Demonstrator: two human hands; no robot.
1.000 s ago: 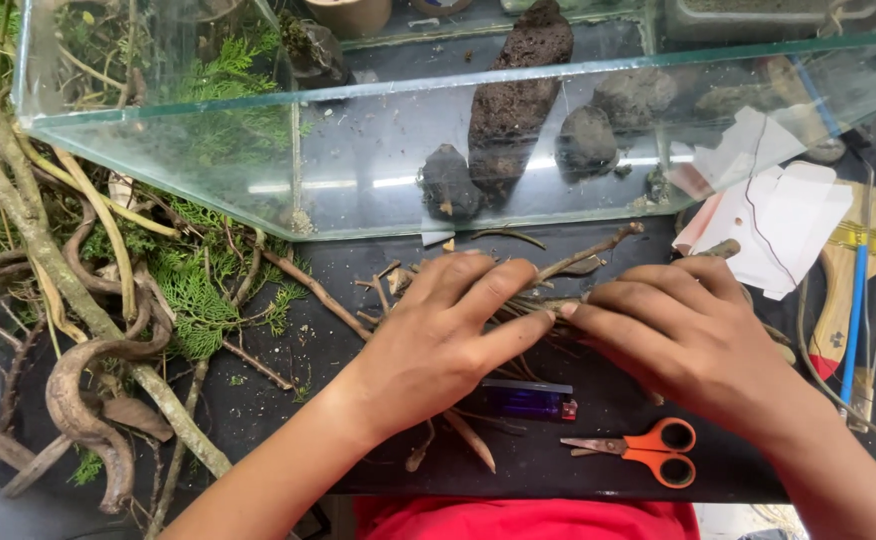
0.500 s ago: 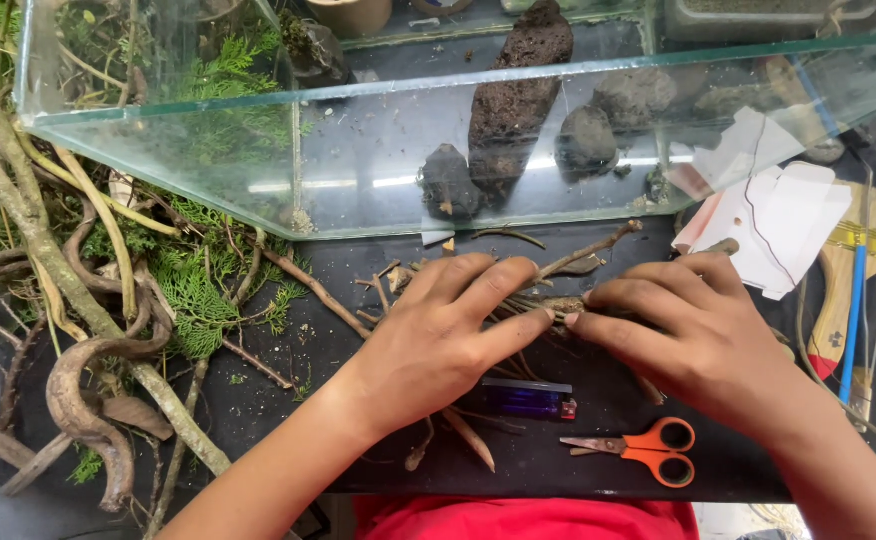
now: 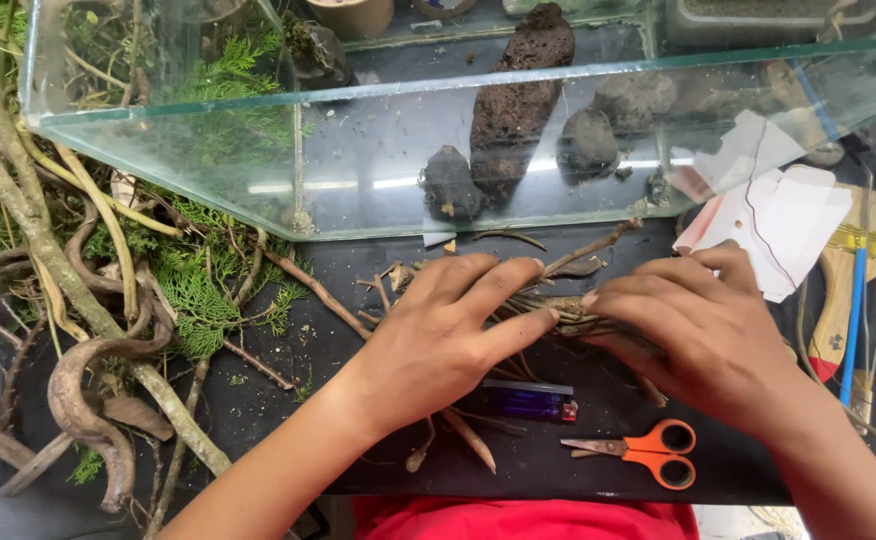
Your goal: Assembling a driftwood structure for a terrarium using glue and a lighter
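The left hand (image 3: pixel 448 330) and right hand (image 3: pixel 693 335) are pressing together on a bundle of thin twigs (image 3: pixel 558 308), fingers apparently pinching it between them on the black surface (image 3: pixel 338 350). Just below the hands are lying a purple lighter (image 3: pixel 530 402) and orange scissors (image 3: pixel 638 452); beyond them is standing a glass tank (image 3: pixel 378 150).

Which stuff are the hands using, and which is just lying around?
In use: left hand and right hand, both pressing on the twig bundle.

Lying about: orange scissors, purple lighter, glass tank, green sprigs, curved roots.
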